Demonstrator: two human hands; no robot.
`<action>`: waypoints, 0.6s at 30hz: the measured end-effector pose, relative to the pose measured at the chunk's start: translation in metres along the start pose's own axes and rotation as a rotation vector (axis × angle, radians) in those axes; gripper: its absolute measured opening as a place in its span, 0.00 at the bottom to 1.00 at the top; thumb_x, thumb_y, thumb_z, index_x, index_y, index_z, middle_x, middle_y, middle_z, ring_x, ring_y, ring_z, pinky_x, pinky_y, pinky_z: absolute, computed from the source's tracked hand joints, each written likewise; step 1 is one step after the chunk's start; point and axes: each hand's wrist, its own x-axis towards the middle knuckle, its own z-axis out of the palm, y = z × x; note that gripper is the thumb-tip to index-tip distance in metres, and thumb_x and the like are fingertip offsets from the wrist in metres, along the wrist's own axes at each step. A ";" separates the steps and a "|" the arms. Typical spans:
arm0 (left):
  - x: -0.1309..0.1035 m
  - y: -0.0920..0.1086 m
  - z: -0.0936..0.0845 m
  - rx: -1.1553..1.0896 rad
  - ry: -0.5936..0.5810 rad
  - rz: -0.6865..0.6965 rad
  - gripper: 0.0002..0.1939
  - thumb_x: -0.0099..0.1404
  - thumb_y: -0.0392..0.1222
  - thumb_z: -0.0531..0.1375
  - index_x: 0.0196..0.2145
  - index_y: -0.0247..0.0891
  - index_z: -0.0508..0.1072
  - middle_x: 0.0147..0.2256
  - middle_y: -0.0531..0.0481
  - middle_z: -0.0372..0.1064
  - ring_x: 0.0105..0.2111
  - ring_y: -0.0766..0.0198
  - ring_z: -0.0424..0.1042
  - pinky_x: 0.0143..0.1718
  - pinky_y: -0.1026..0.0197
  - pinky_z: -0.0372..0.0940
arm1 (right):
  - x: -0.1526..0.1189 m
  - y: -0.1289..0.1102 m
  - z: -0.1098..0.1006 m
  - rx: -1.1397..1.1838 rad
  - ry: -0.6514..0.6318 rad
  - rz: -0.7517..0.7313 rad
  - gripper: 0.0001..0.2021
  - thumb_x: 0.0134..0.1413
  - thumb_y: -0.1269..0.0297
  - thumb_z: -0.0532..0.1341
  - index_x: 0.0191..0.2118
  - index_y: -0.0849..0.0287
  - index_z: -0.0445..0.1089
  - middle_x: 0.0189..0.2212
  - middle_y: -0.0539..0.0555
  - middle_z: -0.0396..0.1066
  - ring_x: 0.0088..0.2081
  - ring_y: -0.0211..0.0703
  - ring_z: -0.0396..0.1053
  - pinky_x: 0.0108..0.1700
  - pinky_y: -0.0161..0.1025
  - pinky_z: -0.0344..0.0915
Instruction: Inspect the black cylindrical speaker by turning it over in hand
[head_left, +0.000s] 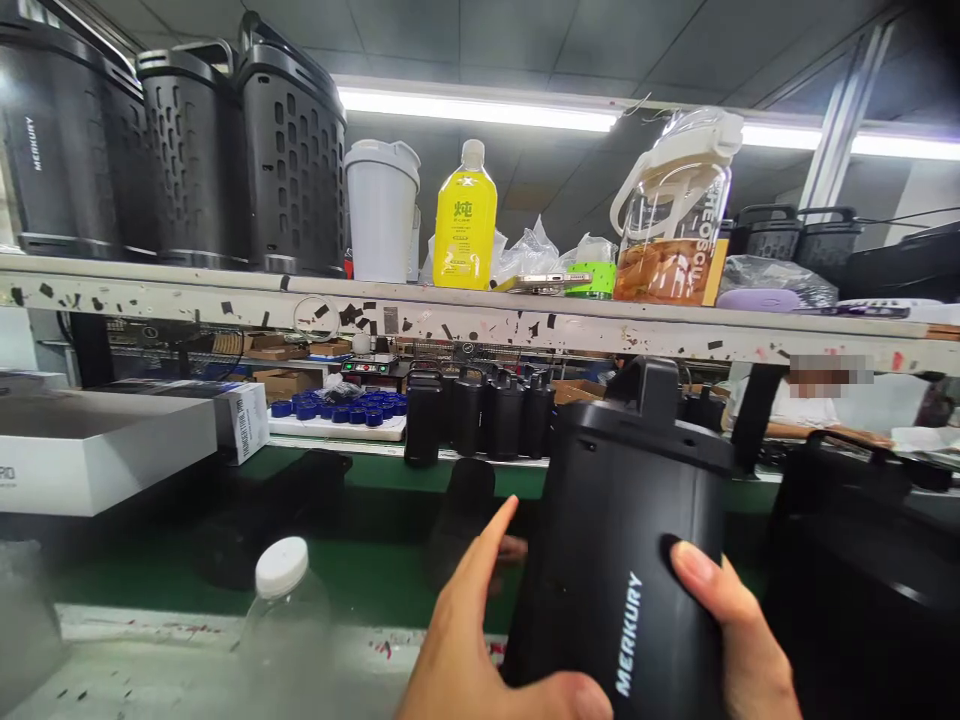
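I hold a black cylindrical device [622, 540] upright close to my face; white "MERKURY" lettering runs up its side and a handle sits on its top. My left hand [480, 640] cups its lower left side, forefinger stretched up and thumb under the lettering. My right hand [739, 630] grips its right side, thumb pressed on the front. Both hands are cut off by the lower frame edge.
A green conveyor belt [360, 580] runs across in front. A clear bottle with a white cap [283, 600] stands near left. Several black units [480, 415] stand behind the belt. A white box [90, 450] lies left. The shelf [480, 325] above carries black baskets, a yellow bottle and a jug.
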 end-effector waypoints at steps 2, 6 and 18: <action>0.000 0.000 0.002 -0.329 -0.197 -0.047 0.61 0.45 0.61 0.75 0.70 0.48 0.53 0.65 0.43 0.61 0.65 0.41 0.62 0.65 0.47 0.59 | -0.001 0.000 -0.001 0.114 -0.059 0.128 0.41 0.37 0.44 0.72 0.59 0.53 0.67 0.47 0.59 0.76 0.47 0.68 0.74 0.41 0.51 0.76; -0.004 0.006 0.006 -0.508 -0.389 -0.039 0.43 0.60 0.57 0.69 0.68 0.50 0.57 0.62 0.44 0.68 0.61 0.47 0.69 0.64 0.49 0.62 | 0.002 0.003 0.003 0.142 -0.067 0.241 0.38 0.33 0.50 0.74 0.55 0.58 0.72 0.43 0.58 0.77 0.46 0.66 0.74 0.41 0.48 0.77; 0.021 -0.020 -0.013 -0.224 -0.381 0.145 0.58 0.45 0.52 0.77 0.68 0.46 0.54 0.66 0.39 0.60 0.67 0.35 0.58 0.67 0.41 0.56 | 0.024 0.051 -0.024 -0.052 -0.267 -0.221 0.35 0.43 0.37 0.72 0.53 0.53 0.69 0.45 0.55 0.75 0.45 0.56 0.74 0.44 0.45 0.73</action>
